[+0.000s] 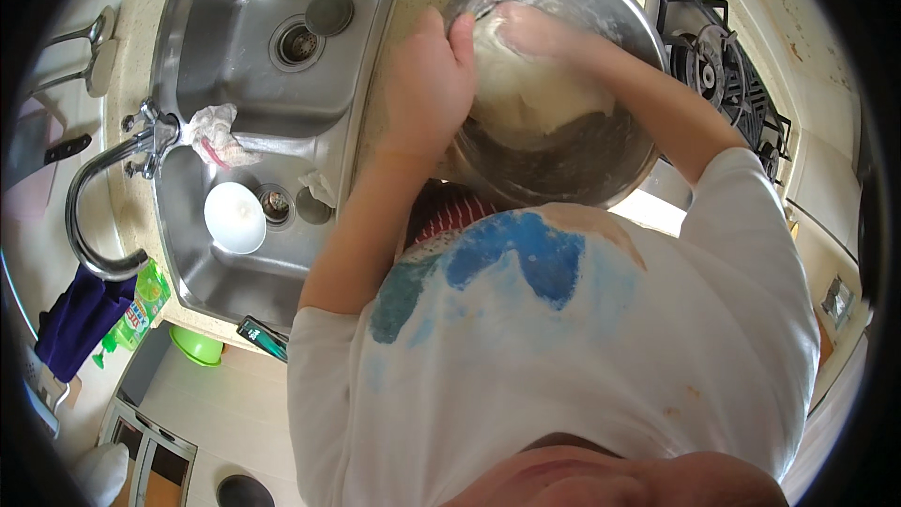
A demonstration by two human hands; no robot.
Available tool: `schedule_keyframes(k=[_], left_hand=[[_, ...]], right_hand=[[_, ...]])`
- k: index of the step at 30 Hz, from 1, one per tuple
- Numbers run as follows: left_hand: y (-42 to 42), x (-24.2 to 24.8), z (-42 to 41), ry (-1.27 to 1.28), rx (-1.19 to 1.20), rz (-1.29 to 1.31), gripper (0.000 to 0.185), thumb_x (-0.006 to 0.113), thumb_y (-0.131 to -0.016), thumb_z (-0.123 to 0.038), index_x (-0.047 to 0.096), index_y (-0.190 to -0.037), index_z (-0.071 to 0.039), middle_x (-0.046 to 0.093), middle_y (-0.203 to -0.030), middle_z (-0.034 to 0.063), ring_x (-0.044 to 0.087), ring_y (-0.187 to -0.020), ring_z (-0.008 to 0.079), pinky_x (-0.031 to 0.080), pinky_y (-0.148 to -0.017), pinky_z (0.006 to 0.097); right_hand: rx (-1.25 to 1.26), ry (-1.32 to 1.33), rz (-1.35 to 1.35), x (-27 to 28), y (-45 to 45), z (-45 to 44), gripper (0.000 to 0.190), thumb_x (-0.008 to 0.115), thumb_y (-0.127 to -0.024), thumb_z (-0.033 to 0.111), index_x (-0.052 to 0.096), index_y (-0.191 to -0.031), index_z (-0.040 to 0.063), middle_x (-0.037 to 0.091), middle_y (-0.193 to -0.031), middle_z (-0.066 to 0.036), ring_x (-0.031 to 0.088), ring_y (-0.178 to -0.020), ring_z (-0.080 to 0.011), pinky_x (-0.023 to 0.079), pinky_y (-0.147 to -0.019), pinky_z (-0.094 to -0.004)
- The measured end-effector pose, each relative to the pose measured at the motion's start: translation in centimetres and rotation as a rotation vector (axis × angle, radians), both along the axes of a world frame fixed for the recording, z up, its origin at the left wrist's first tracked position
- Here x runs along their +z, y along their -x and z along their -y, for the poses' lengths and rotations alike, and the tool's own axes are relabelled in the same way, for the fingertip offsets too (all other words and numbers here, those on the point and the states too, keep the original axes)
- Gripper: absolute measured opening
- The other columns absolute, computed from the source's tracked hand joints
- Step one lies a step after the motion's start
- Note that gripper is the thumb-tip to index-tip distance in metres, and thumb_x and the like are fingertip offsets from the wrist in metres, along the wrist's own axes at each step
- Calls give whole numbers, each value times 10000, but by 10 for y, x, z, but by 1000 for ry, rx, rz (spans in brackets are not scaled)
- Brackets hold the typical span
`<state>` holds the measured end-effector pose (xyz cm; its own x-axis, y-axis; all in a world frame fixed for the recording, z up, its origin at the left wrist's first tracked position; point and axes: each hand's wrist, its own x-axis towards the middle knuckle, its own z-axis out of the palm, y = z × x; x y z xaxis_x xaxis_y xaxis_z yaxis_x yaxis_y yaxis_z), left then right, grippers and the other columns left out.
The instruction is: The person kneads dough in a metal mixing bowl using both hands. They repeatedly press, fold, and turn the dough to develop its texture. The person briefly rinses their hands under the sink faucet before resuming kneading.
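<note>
A large stainless steel bowl (563,176) stands on the counter, tilted in the view, with a pale mass of dough (542,91) inside it. My left hand (433,77) grips the bowl's near-left rim, thumb over the edge. My right hand (535,28) reaches into the bowl and presses on the upper part of the dough; its fingers are blurred and partly sunk in or hidden by the dough. Flour streaks the bowl's inner wall.
A double steel sink (218,84) lies to the left, with a faucet (105,155), a wet cloth (215,134) and a white bowl (236,218). A gas stove (711,70) is at the right. A phone (262,339) rests at the counter's edge. A knife (67,148) hangs far left.
</note>
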<state>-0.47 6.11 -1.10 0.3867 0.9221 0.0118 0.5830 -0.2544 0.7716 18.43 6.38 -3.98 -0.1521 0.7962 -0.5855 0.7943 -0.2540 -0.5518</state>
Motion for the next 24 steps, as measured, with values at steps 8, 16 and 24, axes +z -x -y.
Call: schedule_keyframes(k=[8, 16, 24], left_hand=[[-1, -9, -8, 11, 82, 8, 376, 532, -902, -360, 537, -832, 9, 602, -778, 270, 569, -752, 470, 457, -659, 513], [-2, 5, -3, -70, 52, -125, 357, 542, -897, -355, 542, -828, -5, 615, -795, 243, 584, -776, 435, 467, -671, 478], [-6, 9, 7, -77, 0, -136, 335, 540, -902, -328, 528, -814, -5, 600, -767, 241, 582, -746, 435, 460, -653, 499]], right_hand=[[341, -308, 309, 32, 64, 41, 208, 504, -791, 110, 644, -673, 11, 635, -728, -189, 651, -748, -315, 524, -692, -402], [439, -555, 287, 27, 32, 131, 245, 524, -847, 240, 652, -751, 54, 659, -751, -141, 656, -733, -274, 515, -641, -403], [71, 37, 489, 50, -15, 120, 326, 436, -910, 236, 630, -924, -26, 632, -917, -247, 620, -889, -370, 497, -807, -443]])
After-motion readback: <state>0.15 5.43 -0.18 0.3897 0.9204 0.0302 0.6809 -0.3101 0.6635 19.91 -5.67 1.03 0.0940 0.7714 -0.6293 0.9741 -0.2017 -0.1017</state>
